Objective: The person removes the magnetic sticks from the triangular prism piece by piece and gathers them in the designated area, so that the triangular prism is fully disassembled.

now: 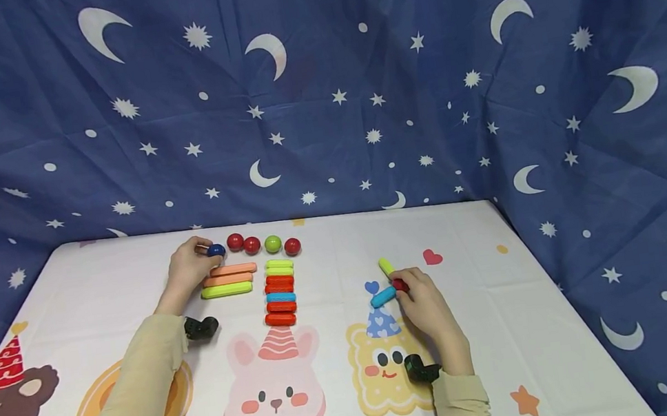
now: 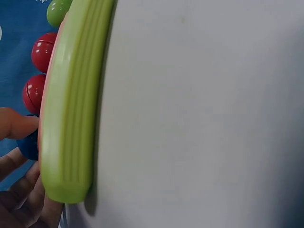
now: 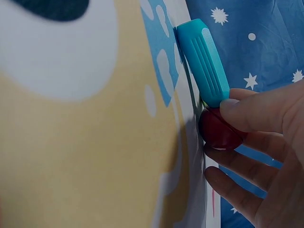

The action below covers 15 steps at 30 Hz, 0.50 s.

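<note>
In the head view my left hand is at the upper left of the table, its fingers pinching a blue ball at the left end of a row of balls — two red balls, a green ball, one more red. Just below lie three long sticks; the lime stick is the nearest to me. My right hand, right of centre, grasps a small red ball between thumb and fingers, and this ball touches the end of a cyan stick; a yellow stick lies just above it. I think the risk is this — the balls are round, so a loose pinch could let one roll away, and a careless left wrist could push the stick stack in the middle.
</note>
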{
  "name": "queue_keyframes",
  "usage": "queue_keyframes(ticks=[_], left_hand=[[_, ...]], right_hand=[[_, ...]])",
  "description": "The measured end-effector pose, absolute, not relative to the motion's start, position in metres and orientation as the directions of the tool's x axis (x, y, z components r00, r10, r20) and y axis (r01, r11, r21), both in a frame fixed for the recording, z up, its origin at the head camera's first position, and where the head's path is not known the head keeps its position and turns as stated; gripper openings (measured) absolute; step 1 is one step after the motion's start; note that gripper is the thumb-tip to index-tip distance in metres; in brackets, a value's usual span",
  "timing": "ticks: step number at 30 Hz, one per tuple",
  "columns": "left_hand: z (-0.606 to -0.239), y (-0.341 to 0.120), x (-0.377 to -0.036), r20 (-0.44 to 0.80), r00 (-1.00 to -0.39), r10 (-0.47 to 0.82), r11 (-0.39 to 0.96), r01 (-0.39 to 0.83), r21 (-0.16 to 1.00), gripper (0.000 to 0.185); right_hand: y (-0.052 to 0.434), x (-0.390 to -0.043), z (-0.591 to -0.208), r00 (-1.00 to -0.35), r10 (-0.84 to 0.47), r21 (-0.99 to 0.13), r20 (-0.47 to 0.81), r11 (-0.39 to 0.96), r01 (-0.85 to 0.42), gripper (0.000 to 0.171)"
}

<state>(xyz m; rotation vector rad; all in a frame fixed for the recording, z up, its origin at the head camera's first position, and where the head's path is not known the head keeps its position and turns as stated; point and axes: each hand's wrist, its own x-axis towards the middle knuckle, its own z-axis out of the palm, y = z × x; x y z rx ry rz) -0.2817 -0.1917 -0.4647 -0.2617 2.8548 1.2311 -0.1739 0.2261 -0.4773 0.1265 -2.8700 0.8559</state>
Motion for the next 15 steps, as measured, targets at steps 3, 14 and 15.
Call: queue_keyframes(ticks=[3, 14, 15], left_hand=[[-0.4659, -0.1929, -0.2829, -0.089, -0.986, -0.143, 0.672, -0.163, 0.723, 0.048], [-0.4632, -0.1976, -0.281, -0.079, -0.988, -0.136, 0.662, -0.15, 0.735, 0.047], [-0.4636, -0.1984, -0.2811, -0.076, -0.988, -0.138, 0.661, -0.149, 0.736, 0.047]], right_hand=[[0.2262, -0.1738, -0.4774, -0.988, -0.041, -0.542, 0.151, 0.832, -0.117, 0.03], [0.2272, -0.1739, -0.4756, -0.99, -0.044, -0.544, 0.132, 0.832, -0.11, 0.03], [0.2271, -0.1738, -0.4756, -0.99, -0.044, -0.544, 0.136, 0.832, -0.111, 0.03]])
